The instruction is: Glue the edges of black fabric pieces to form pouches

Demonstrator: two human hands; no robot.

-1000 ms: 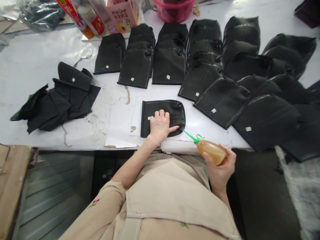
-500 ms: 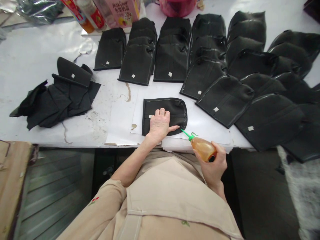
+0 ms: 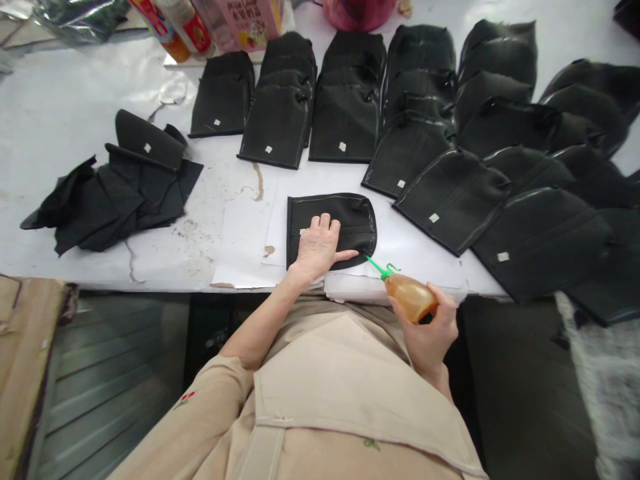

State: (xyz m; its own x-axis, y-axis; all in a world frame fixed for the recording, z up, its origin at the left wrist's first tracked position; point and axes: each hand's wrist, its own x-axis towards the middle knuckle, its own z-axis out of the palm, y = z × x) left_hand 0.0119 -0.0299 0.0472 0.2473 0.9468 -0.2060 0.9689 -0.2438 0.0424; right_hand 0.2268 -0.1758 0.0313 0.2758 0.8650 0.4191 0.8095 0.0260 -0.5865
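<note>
A black fabric piece (image 3: 353,217) with a rounded right end and a straight left edge lies flat near the table's front edge. My left hand (image 3: 319,248) rests on top of it, palm down, thumb stretched toward the rounded end. It covers part of a small white sticker. In my right hand (image 3: 434,327) is a squeeze bottle (image 3: 407,295) of amber liquid, tilted, my fingers wrapped round it. Its thin green nozzle points up and left, its tip at the piece's lower right rim beside my left thumb. A glossy line runs along the rounded rim.
Overlapping rows of similar black pieces (image 3: 345,123) spread across the back and right of the table (image 3: 240,220). Loose black fabric (image 3: 120,200) is heaped at left. Behind stand bottles (image 3: 187,27), a pink carton (image 3: 243,23) and a pink container (image 3: 357,10).
The squeeze bottle and my right hand have shifted slightly to the right, its nozzle tip moving a little along the rim. My left hand stays on the black piece.
</note>
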